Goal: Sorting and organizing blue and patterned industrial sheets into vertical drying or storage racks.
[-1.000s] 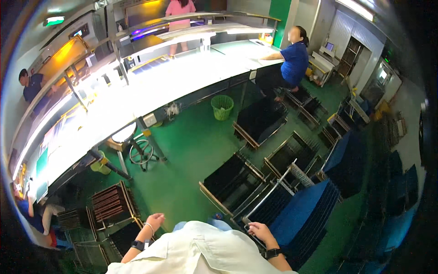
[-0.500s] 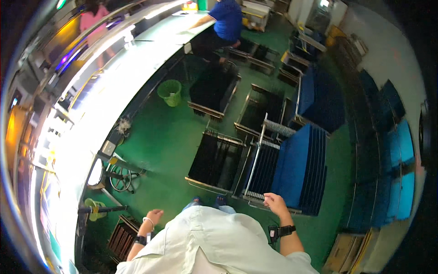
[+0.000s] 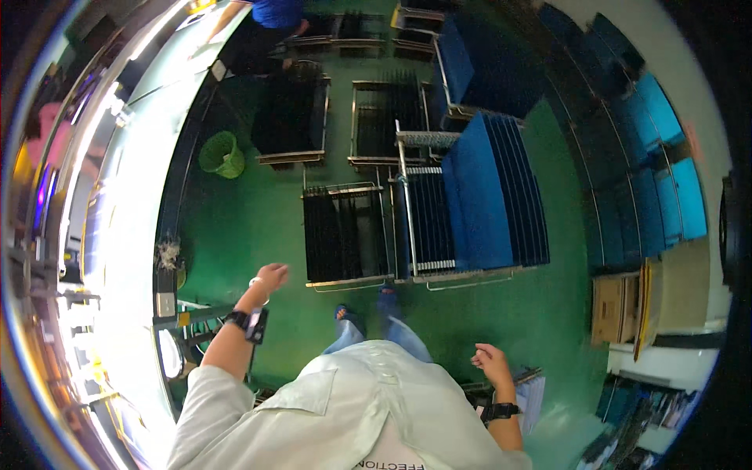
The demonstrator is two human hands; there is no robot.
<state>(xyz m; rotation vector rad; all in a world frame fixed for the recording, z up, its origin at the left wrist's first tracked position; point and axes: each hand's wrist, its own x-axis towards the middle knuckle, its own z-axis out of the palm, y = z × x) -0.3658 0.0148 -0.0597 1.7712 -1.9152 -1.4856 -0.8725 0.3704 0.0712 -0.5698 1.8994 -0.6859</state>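
My left hand (image 3: pixel 272 276) is held out over the green floor, just left of a rack of dark panels (image 3: pixel 345 235). Its fingers are loosely curled with nothing in them. My right hand (image 3: pixel 490 360) hangs over the floor at the lower right, below a rack of upright blue panels (image 3: pixel 486 196), apart from it. Nothing shows in its half-bent, slightly parted fingers. Each wrist carries a black strapped device, and a pale band is also on the left wrist. My feet, in dark sandals, point toward the racks.
Along the left runs a brightly lit long bench (image 3: pixel 133 204), with a green basket (image 3: pixel 222 155) beside it. More racks (image 3: pixel 291 117) stand ahead. A person in blue (image 3: pixel 276 12) is at the bench's far end. Blue panels (image 3: pixel 680 200) and cardboard (image 3: pixel 615 307) line the right.
My view has turned to the right, and the racks now appear higher and further left. My left arm has swung forward, while my right hand has dropped back from beside the blue-panel rack.
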